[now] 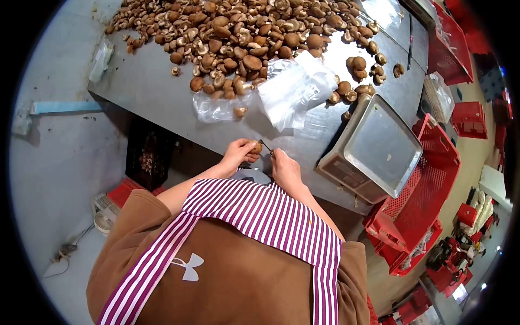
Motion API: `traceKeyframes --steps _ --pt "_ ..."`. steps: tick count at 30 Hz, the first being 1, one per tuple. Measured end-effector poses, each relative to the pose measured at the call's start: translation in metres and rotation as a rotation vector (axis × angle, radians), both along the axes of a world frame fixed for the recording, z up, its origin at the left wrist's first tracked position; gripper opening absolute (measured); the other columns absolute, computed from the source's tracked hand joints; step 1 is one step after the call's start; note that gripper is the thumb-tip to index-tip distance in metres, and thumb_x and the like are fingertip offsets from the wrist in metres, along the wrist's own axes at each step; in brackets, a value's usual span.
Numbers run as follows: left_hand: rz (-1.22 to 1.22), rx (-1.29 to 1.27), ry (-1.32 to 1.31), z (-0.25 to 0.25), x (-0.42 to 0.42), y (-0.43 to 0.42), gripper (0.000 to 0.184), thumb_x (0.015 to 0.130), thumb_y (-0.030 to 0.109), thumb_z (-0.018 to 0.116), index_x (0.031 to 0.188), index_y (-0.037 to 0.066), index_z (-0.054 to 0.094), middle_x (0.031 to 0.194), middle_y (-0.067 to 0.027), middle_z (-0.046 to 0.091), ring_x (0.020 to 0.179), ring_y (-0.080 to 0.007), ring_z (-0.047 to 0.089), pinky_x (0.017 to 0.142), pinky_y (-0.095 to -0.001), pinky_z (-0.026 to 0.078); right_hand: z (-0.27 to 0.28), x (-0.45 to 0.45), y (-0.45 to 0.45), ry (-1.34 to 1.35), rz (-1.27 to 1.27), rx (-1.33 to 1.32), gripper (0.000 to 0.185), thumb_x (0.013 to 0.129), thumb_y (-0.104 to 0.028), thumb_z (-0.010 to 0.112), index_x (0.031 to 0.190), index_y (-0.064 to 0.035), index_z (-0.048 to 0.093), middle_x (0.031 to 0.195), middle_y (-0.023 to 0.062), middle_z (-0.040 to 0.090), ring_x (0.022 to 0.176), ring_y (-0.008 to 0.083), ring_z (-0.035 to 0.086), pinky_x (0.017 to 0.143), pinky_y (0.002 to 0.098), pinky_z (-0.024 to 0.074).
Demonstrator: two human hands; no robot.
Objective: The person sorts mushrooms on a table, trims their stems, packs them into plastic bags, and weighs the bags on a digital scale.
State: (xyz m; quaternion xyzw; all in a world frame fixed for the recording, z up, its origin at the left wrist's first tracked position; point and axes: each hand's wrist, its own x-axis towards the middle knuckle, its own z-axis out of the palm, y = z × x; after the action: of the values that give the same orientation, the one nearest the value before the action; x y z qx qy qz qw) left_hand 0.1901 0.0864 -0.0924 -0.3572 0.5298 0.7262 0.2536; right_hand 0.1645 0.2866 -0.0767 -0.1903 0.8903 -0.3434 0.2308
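My left hand (238,153) pinches a brown mushroom (257,147) between thumb and fingers, just in front of the table's near edge. Close to its right, my right hand (286,169) is closed on a thin dark cutting tool (266,145). The tool's tip reaches the mushroom; whether it is a knife or scissors I cannot make out. Beyond both hands, a large heap of brown mushrooms (238,40) covers the far part of the metal table (162,103). White plastic bags (295,92) and a clear bag (216,107) lie between the heap and my hands.
On the right stands a scale with a metal tray (382,143), near several loose mushrooms (357,67). Red plastic crates (428,179) are on the floor beside it. A dark crate (147,154) sits below the table at left, by a pale wall (59,141).
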Motion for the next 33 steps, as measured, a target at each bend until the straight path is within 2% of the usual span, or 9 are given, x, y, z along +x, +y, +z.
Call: traceKeyframes --steps 6,13,16,19,23,27,33 --pt "0.056 -0.060 0.045 -0.017 0.007 0.006 0.026 0.095 0.015 0.062 0.112 -0.005 0.057 0.095 -0.0134 0.066 0.077 -0.0169 0.066 0.065 -0.0271 0.055 -0.013 -0.001 -0.002 -0.061 0.071 0.078 0.014 0.094 -0.015 0.051 0.103 -0.0041 0.048 0.091 0.0205 0.064 0.082 0.0419 0.063 0.070 0.0514 0.0479" --pt "-0.001 -0.181 0.073 -0.026 0.010 0.010 0.026 0.094 0.012 0.062 0.114 -0.004 0.055 0.099 -0.0147 0.066 0.081 -0.0190 0.068 0.070 -0.0280 0.057 -0.022 -0.006 -0.004 -0.213 0.135 0.148 0.018 0.094 -0.018 0.051 0.104 -0.0039 0.047 0.082 0.0242 0.066 0.079 0.0434 0.064 0.068 0.0528 0.0480" --pt "-0.021 -0.207 0.070 -0.023 0.008 0.011 0.025 0.094 0.010 0.062 0.113 -0.004 0.055 0.097 -0.0151 0.066 0.081 -0.0190 0.068 0.069 -0.0280 0.057 -0.020 -0.007 -0.006 -0.157 0.150 0.142 0.014 0.092 -0.014 0.050 0.100 -0.0026 0.050 0.080 0.0228 0.067 0.076 0.0406 0.066 0.065 0.0503 0.0499" --pt "-0.028 -0.212 0.082 -0.031 0.010 0.010 0.023 0.094 0.008 0.062 0.112 -0.005 0.055 0.096 -0.0153 0.066 0.078 -0.0185 0.067 0.067 -0.0280 0.057 -0.014 -0.010 -0.013 -0.169 0.211 0.287 0.015 0.088 -0.011 0.052 0.101 -0.0026 0.051 0.080 0.0214 0.068 0.076 0.0389 0.068 0.065 0.0486 0.0521" --pt "-0.038 -0.235 0.123 -0.038 0.012 0.009 0.022 0.093 0.007 0.063 0.109 -0.005 0.055 0.093 -0.0151 0.066 0.075 -0.0170 0.066 0.064 -0.0271 0.056 -0.014 -0.010 -0.019 -0.189 0.205 0.338 0.016 0.092 -0.014 0.047 0.105 -0.0040 0.050 0.080 0.0225 0.068 0.077 0.0392 0.068 0.067 0.0506 0.0512" --pt "-0.038 -0.268 0.166 -0.047 0.015 0.010 0.021 0.092 0.006 0.063 0.108 -0.005 0.056 0.091 -0.0142 0.066 0.073 -0.0154 0.066 0.061 -0.0261 0.055 -0.014 -0.013 -0.030 -0.175 0.209 0.401 0.017 0.087 -0.010 0.050 0.103 -0.0037 0.052 0.084 0.0208 0.070 0.080 0.0368 0.070 0.070 0.0469 0.0538" --pt "0.055 -0.282 0.106 -0.039 0.012 0.016 0.021 0.092 0.008 0.063 0.108 -0.005 0.058 0.095 -0.0135 0.066 0.076 -0.0171 0.067 0.063 -0.0266 0.057 -0.004 -0.013 -0.026 -0.236 0.205 0.478 0.018 0.087 -0.009 0.051 0.103 -0.0039 0.054 0.088 0.0210 0.071 0.084 0.0365 0.070 0.073 0.0462 0.0543"
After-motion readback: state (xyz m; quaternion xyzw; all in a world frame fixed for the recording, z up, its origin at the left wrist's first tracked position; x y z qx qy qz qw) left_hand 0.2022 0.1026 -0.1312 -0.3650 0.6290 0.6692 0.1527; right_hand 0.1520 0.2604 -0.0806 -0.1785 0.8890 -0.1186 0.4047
